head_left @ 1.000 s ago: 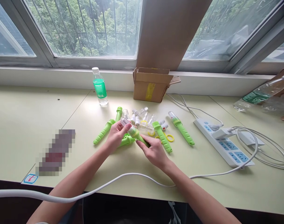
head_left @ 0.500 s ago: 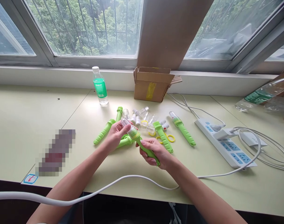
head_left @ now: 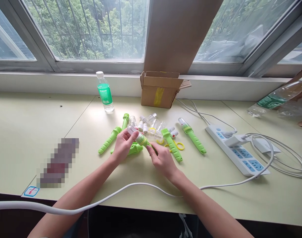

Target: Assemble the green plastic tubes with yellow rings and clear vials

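My left hand (head_left: 123,144) is closed round the clear ribbed cap of a green light stick (head_left: 142,140). My right hand (head_left: 163,159) grips the green handle at its lower end, fingers wrapped so the end is mostly hidden. The stick is tilted, cap up to the left, above the table. Close round my hands lie several loose green handles (head_left: 110,140), clear caps (head_left: 154,136), small white pieces (head_left: 145,128) and yellow rings (head_left: 180,146). To the right lies another light stick (head_left: 192,136) with its clear cap on.
A water bottle (head_left: 105,94) and an open cardboard box (head_left: 161,91) stand at the back. On the right are a power strip (head_left: 236,150) with plugs and cables, and another bottle (head_left: 272,100). A white cable (head_left: 131,185) crosses in front of me. A blurred-out object (head_left: 59,162) lies left.
My right hand has turned over on the handle, its back now facing up and its fingers nearer the cap. The left hand keeps its hold; the view has shifted slightly.
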A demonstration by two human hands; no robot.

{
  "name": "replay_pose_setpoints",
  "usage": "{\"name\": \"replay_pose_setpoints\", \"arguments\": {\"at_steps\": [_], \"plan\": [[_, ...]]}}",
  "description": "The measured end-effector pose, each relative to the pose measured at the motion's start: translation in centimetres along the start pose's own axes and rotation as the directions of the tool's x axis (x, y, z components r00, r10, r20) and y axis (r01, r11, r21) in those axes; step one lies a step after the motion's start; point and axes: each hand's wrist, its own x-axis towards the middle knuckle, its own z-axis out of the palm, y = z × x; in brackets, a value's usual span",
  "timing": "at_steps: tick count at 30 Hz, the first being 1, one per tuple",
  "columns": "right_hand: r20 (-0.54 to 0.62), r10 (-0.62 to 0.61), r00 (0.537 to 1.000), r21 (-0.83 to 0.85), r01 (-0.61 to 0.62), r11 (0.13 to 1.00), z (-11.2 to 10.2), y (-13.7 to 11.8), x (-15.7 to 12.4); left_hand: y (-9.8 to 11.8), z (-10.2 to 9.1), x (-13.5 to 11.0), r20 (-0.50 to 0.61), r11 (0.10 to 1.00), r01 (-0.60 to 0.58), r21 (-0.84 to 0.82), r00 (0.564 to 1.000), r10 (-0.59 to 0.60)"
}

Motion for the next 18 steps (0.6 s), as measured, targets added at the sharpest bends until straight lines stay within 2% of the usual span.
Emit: {"name": "replay_pose_setpoints", "arguments": {"at_steps": [3, 8, 11, 14, 18], "plan": [[0.076, 0.023, 0.997, 0.077, -0.029, 0.997, -0.12, 0.01, -0.09, -0.11, -0.25, 0.19, 0.036, 1.0, 0.009, -0.002, 0.999, -0.009], [0.203, 0.111, 0.973, 0.29, -0.168, 0.942, -0.23, -0.08, -0.22, -0.19, -0.76, 0.5, 0.069, 1.0, 0.014, -0.008, 0.998, -0.014], [0.21, 0.105, 0.972, 0.331, -0.172, 0.928, 0.05, -0.01, -0.28, 0.11, -0.7, 0.4, 0.072, 1.0, -0.006, 0.0, 0.997, 0.006], [0.127, 0.033, 0.991, 0.239, -0.063, 0.969, 0.33, 0.0, -0.32, 0.45, -0.5, 0.13, 0.045, 0.998, -0.05, 0.031, 0.998, 0.048], [0.018, -0.098, 0.995, 0.004, 0.098, 0.995, 0.13, 0.26, -0.19, 0.25, -0.35, -0.14, 0.021, 0.985, -0.119, 0.122, 0.993, 0.117]]}}
